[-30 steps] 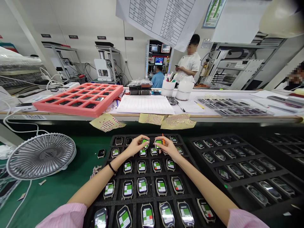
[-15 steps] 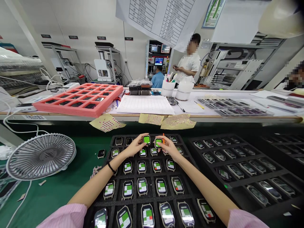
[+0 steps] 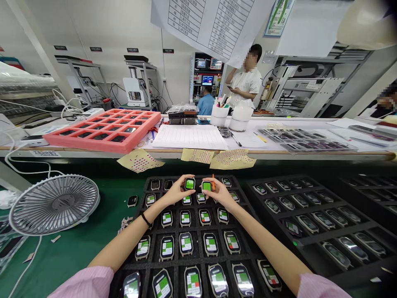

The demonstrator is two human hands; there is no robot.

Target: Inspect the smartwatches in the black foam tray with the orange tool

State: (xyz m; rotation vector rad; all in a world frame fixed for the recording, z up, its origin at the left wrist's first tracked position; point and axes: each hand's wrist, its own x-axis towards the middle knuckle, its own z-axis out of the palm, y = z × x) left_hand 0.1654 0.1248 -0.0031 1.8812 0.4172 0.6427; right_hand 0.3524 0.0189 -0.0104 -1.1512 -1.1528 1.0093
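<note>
Both watches have come up off the far row since a second ago: they lay tilted low over the cells then, and now stand higher with their green screens turned square to me. From my end, the left hand (image 3: 176, 191) pinches the first watch (image 3: 190, 183) by its sides between thumb and fingertips. The right hand (image 3: 222, 193) grips the second watch (image 3: 206, 186) the same way, with an orange stick (image 3: 213, 180) held upright at its fingers. The two watches sit side by side between the hands, just apart, each with its long side roughly upright. Each is nearer its own hand, so neither arm crosses. Directly below the hands runs the far row of the black tray (image 3: 176, 231), whose rows back toward the wrists are filled with lit watches. A second tray (image 3: 325, 235) lies off to the right of the right hand, a white fan (image 3: 54, 203) well left of the left hand, and one loose watch (image 3: 132, 200) near the left wrist.
</note>
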